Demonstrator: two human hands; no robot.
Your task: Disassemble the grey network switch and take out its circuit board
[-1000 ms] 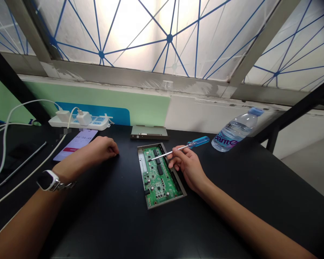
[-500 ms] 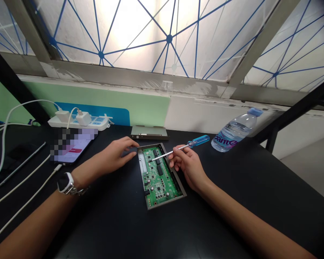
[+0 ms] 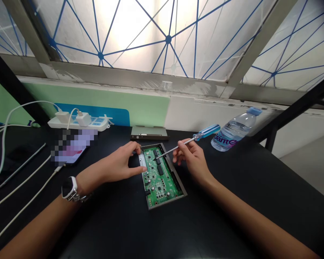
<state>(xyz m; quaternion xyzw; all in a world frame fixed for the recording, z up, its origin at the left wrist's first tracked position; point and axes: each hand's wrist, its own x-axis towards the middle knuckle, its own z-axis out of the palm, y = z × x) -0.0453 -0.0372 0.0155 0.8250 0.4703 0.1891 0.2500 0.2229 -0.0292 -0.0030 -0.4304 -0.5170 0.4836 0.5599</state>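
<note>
A green circuit board (image 3: 160, 177) lies in an open grey metal case (image 3: 181, 183) on the black table (image 3: 124, 223). My left hand (image 3: 118, 164), with a watch on its wrist, grips the case's left rim, thumb and fingers curled round the far corner. My right hand (image 3: 193, 158) is closed on a screwdriver (image 3: 190, 141) with a blue handle. Its metal shaft slants down to the left, and its tip touches the far end of the board.
A grey metal cover (image 3: 149, 132) lies just behind the case. A water bottle (image 3: 233, 130) lies on its side at the back right. A phone (image 3: 71, 146), a white power strip (image 3: 78, 122) with chargers and white cables (image 3: 18, 187) are on the left.
My left hand moved right from near the phone to the case and took hold of its left rim. The screwdriver's handle rose and its tip shifted a little right on the board.
</note>
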